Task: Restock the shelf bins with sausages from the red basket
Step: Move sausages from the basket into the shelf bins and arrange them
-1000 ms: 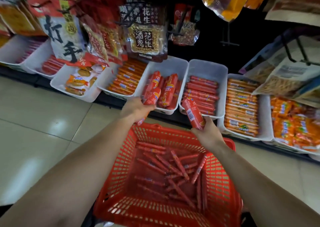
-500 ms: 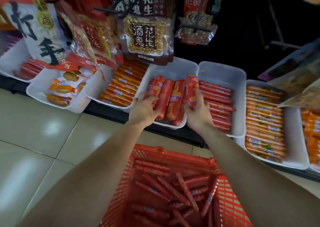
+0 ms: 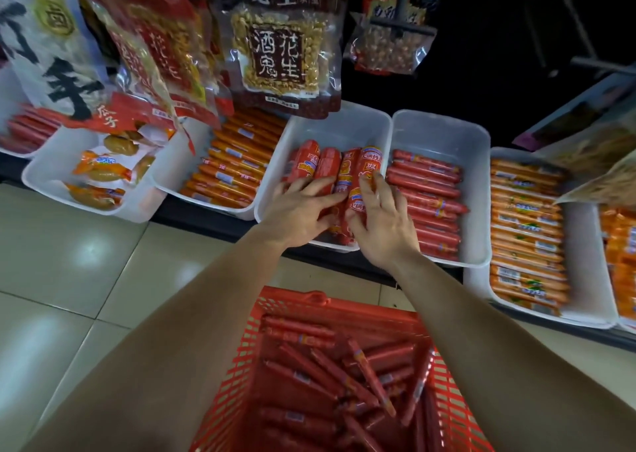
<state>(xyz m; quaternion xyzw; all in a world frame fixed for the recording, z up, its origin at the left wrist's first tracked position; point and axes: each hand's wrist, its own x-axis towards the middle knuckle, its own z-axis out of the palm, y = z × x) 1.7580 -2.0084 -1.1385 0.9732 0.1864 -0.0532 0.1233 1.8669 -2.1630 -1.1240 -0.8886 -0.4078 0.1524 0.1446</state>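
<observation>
A white shelf bin (image 3: 340, 126) in the middle of the row holds several thick red sausages (image 3: 304, 162) lying side by side. My left hand (image 3: 299, 207) lies flat on the left sausages with fingers spread. My right hand (image 3: 382, 217) rests with straight fingers on the rightmost thick sausage (image 3: 368, 169), at the bin's right wall. Below, the red basket (image 3: 241, 365) stands on the floor with several thin red sausages (image 3: 330, 372) heaped inside.
To the right sit a bin of thin red sausages (image 3: 426, 203) and a bin of orange sausages (image 3: 526, 231). Left are another orange-sausage bin (image 3: 230, 172) and a bin of snack packs (image 3: 99, 172). Peanut bags (image 3: 278, 48) hang above. Tiled floor (image 3: 69, 279) lies left.
Both hands carried thick sausages from above the basket up into the middle bin, laid them down, and now press flat on them. The view has moved closer to the shelf.
</observation>
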